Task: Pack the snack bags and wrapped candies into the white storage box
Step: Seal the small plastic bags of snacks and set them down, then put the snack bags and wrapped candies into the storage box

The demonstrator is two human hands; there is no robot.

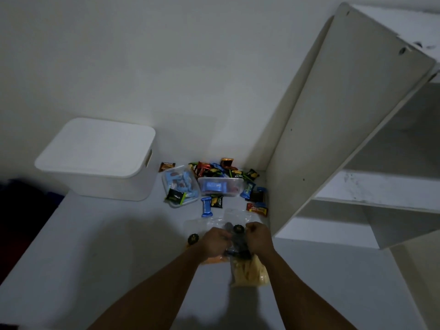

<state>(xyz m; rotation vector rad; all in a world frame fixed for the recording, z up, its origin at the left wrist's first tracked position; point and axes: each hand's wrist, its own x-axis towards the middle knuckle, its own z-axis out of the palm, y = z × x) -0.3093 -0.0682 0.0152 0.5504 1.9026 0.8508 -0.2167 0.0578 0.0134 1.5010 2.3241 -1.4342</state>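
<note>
At the far left edge there is a dark patch, too dim to tell what it is. Next to it a white storage box sits at the back left of the white table. Its lid is on, so nothing inside can be seen. It has round corners and a slot handle on the side.

Just right of the box lies a brown candy. Near it a clear tub holds light blue wrapped candies, and a black and green packet lies on its front edge. Beside it is a second clear tub; its wall is cloudy, so what is inside shows only as blue and red. Behind the tubs is a pile of candies in red, black, green and orange. A blue candy lies in front, and a red packet lies farther right.

Close to the person, the left hand and the right hand are both curled round the top of a bag of yellow sticks. The bag is see-through. Its top is hidden by the fingers, and the dark thing between the hands is blurry. An orange bag peeks out from under the left hand. Empty-looking clear bags lie just past the hands and are hard to see.

On the right is a white shelf, cut off by the edge.
</note>
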